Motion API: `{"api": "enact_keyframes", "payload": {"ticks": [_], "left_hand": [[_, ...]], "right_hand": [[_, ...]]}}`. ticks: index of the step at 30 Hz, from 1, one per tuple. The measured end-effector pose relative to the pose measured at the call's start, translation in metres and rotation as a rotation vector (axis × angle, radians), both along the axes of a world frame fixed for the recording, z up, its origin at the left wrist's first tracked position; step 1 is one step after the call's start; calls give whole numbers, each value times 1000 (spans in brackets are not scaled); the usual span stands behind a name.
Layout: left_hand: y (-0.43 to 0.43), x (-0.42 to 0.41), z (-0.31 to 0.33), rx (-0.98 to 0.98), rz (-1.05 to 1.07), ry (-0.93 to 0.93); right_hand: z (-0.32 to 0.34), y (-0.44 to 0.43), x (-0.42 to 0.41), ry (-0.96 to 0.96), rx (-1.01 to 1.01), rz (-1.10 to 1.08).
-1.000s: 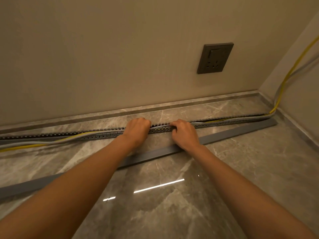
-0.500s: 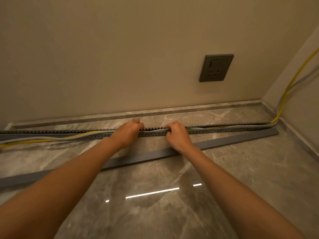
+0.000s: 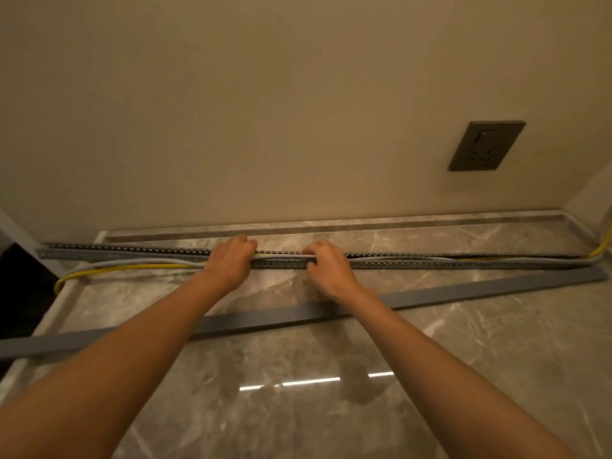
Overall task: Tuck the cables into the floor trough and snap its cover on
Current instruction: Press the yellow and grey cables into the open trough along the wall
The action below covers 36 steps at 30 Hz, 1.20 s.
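Left hand [image 3: 230,265] and right hand [image 3: 328,270] both curled over the trough [image 3: 430,261] mid-span, fingers pressing the grey and yellow cables [image 3: 132,265] in. Cover [image 3: 480,291] lies loose on the floor [image 3: 496,359], just in front of the trough.

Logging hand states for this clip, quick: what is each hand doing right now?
Left hand: fingers curled, pressing the cables into the trough; grip cannot be told.
Right hand: the same, curled over the cables at the trough.

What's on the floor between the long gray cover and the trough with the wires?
Nothing: in the head view, only bare marble floor separates the cover from the trough, though both forearms cross above it.
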<state>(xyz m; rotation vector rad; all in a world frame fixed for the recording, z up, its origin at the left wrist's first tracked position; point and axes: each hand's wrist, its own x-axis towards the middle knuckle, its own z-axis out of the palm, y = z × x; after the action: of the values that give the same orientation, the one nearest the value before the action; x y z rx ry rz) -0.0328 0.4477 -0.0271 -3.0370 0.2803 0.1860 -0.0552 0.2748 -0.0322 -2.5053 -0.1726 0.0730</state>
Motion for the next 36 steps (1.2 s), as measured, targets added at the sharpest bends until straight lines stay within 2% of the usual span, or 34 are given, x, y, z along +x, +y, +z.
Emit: {"api": "enact_keyframes", "payload": {"ticks": [4, 9, 12, 17, 23, 26, 30, 36], "left_hand": [[26, 2, -6, 30, -98, -24], [64, 11, -11, -36, -336, 71], [75, 18, -6, -97, -394, 95], [78, 29, 0, -26, -446, 73], [78, 37, -4, 0, -456, 49], [78, 36, -7, -95, -382, 43], [83, 30, -19, -155, -383, -17], [81, 28, -17, -337, -328, 145]], "right_hand": [[-2, 33, 2, -32, 16, 13], [-11, 73, 8, -39, 0, 6], [-17, 87, 15, -47, -10, -83], [-21, 92, 22, -98, -86, -150], [-23, 93, 27, -85, -105, -143], [-27, 94, 24, -113, -89, -150], [-29, 90, 19, -163, -32, -143], [-28, 87, 18, -154, 31, -171]]}}
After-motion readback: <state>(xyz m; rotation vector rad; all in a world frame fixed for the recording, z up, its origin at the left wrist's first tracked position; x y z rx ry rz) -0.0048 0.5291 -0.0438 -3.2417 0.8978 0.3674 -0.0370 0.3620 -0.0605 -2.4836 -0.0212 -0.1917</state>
